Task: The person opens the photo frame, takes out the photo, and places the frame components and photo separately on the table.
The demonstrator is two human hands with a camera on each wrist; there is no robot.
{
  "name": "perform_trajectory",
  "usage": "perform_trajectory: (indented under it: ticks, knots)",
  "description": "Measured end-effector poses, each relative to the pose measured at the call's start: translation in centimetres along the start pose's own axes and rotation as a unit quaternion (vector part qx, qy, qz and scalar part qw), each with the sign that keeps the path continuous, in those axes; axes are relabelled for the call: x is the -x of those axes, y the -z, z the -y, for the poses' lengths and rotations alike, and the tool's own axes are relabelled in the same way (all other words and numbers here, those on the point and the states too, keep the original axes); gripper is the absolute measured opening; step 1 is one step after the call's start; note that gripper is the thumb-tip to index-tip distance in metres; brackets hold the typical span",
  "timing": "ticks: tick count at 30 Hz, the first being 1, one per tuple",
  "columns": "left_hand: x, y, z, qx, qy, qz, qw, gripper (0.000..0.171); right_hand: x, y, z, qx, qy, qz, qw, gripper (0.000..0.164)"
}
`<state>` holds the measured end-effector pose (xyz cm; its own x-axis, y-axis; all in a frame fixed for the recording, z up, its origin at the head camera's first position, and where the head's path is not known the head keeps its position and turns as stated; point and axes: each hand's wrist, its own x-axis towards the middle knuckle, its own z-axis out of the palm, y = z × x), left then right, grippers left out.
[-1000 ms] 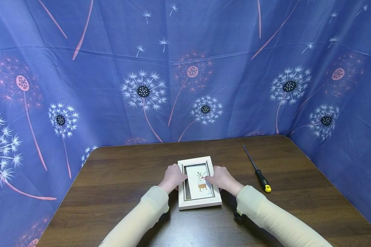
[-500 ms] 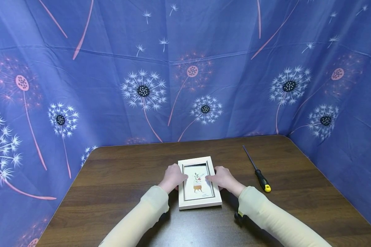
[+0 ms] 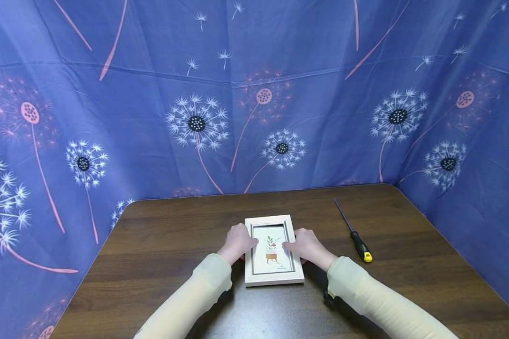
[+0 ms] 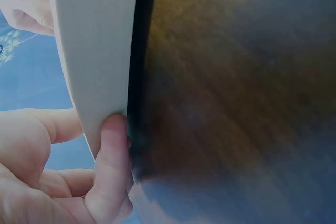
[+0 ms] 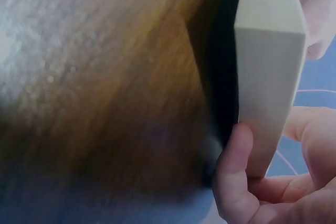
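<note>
A white picture frame (image 3: 275, 279) is held low over the wooden table in the head view, face up. Inside its border lies a card print (image 3: 260, 263) of a plant in an orange-brown pot. My left hand (image 3: 238, 244) grips the left side, thumb over the front. On the opposite side my right hand (image 3: 308, 247) grips likewise, its thumb reaching to the print's edge. The left wrist view shows fingers (image 4: 113, 145) curled against the frame's white side (image 4: 94, 40). In the right wrist view, fingers (image 5: 236, 156) press the lower edge near a corner.
A screwdriver (image 3: 358, 242) with a black and yellow handle lies to the right on the brown table (image 3: 174, 240). Behind the table hangs a blue dandelion-print cloth (image 3: 152, 94), which also runs along both sides.
The print has slid left inside the frame and now sits nearly centred, covering the dark gap that showed at its left. Both hands have kept their grip with barely any movement.
</note>
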<state>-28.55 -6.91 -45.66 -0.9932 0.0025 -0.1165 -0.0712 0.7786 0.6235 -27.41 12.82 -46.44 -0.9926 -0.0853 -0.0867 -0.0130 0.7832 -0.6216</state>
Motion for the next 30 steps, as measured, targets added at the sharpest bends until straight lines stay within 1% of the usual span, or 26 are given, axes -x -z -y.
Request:
perform_trajectory:
  ticks: [3, 9, 15, 20, 23, 27, 30]
  knots:
    - [-0.1, 0.0, 0.0, -0.006, -0.005, -0.004, 1.0000, 0.027, 0.0, 0.0, 0.0, -0.001, 0.003, 0.002, 1.000, 0.022]
    - [-0.1, -0.1, 0.1, -0.014, -0.016, -0.010, 0.9997, 0.027, 0.0, 0.1, -0.1, -0.018, 0.002, 0.008, 1.000, 0.036]
    - [-0.1, -0.2, 0.3, -0.018, -0.029, -0.017, 0.9993, 0.027, 0.0, 0.2, -0.2, -0.018, 0.007, 0.006, 1.000, 0.038]
    - [-0.1, 0.0, 0.4, -0.022, -0.032, -0.018, 0.9991, 0.031, -0.1, 0.4, 0.0, -0.018, 0.003, 0.004, 1.000, 0.041]
    - [-0.2, 0.3, 0.3, -0.051, -0.036, -0.030, 0.9976, 0.038, -0.1, 0.5, 0.3, -0.021, 0.000, 0.005, 1.000, 0.042]
    - [-0.2, 0.8, 0.3, -0.109, -0.048, -0.053, 0.9914, 0.047, 0.0, 0.7, 0.9, -0.030, -0.001, 0.007, 1.000, 0.043]
    - [-0.1, 1.2, 0.3, -0.127, -0.059, -0.058, 0.9884, 0.052, 0.0, 0.8, 1.2, -0.035, 0.000, 0.008, 0.999, 0.044]
